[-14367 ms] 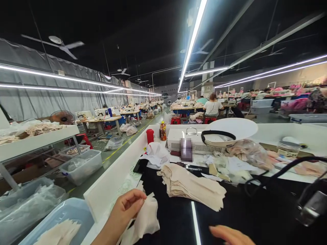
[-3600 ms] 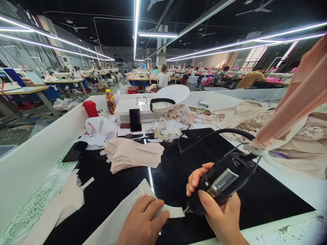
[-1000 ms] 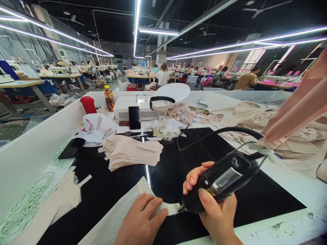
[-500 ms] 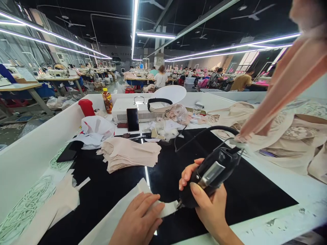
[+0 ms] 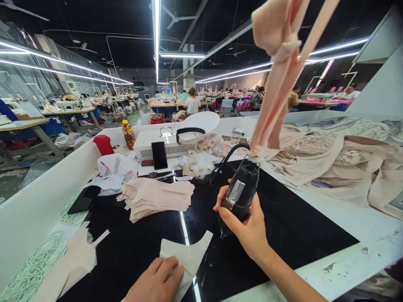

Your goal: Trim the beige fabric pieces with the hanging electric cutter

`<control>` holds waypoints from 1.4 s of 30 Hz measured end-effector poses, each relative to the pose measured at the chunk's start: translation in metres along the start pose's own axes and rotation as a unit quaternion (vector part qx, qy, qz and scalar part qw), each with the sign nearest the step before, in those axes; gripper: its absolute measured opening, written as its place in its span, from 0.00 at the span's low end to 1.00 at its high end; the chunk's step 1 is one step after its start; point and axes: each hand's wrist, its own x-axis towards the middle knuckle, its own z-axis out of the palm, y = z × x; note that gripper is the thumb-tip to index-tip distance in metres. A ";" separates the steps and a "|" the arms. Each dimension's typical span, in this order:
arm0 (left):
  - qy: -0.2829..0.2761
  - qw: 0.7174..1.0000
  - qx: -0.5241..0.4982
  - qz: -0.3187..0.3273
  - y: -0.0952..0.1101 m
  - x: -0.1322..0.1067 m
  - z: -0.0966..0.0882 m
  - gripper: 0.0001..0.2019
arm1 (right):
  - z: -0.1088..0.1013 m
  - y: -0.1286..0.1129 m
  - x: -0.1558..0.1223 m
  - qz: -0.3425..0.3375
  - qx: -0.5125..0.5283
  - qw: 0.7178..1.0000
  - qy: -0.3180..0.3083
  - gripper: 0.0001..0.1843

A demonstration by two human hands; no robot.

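My right hand [image 5: 244,222] is wrapped round a black handheld power tool [image 5: 242,188] with a silver plate on its side. The tool stands nearly upright over the black work surface, its narrow tip pointing down, to the right of a cut piece of pale fabric [image 5: 189,256]. A gap separates tip and fabric. Knotted pink cloth strips [image 5: 273,84] run up from the tool's top, and a black cable loops behind it. My left hand [image 5: 160,279] lies palm down on the fabric piece, fingers resting on it; the thumb is hidden.
A stack of pale fabric pieces [image 5: 157,197] lies behind my left hand. Further back are a phone [image 5: 159,155], a white metal box [image 5: 145,147], a drink bottle [image 5: 128,134] and a red cup [image 5: 103,145]. Heaped beige fabric [image 5: 315,155] covers the right side; green cord [image 5: 34,264] lies left.
The tool has lifted off the fabric's edge and stands more upright. The fabric piece has turned and shifted under my left hand, which moved slightly left and nearer. The view has swung right.
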 end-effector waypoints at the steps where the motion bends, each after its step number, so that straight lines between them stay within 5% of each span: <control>1: -0.009 1.000 -0.006 -0.007 0.003 0.003 -0.004 0.17 | 0.001 -0.003 0.003 0.001 -0.024 1.000 0.000 0.18; 7: -0.273 0.957 -0.070 -0.072 0.000 0.061 -0.052 0.08 | 0.011 -0.013 0.005 -0.001 -0.063 0.997 0.032 0.17; 10: -0.275 0.954 -0.096 -0.070 -0.009 0.093 -0.054 0.13 | 0.017 -0.013 0.000 0.012 -0.072 0.996 0.046 0.19; 14: -0.304 0.929 -0.209 -0.033 -0.023 0.110 -0.032 0.21 | 0.025 -0.009 -0.004 0.009 -0.020 1.000 0.022 0.18; 22: -0.409 0.873 -0.253 -0.083 -0.034 0.109 -0.024 0.28 | 0.034 0.002 -0.014 0.006 0.086 0.996 -0.024 0.16; 33: -0.419 0.875 -0.205 -0.133 -0.029 0.087 -0.041 0.26 | 0.061 0.005 -0.020 0.017 0.139 0.990 -0.027 0.16; 42: -0.440 0.840 -0.249 -0.199 -0.028 0.091 -0.043 0.43 | 0.067 0.010 -0.023 0.010 0.132 0.990 -0.040 0.20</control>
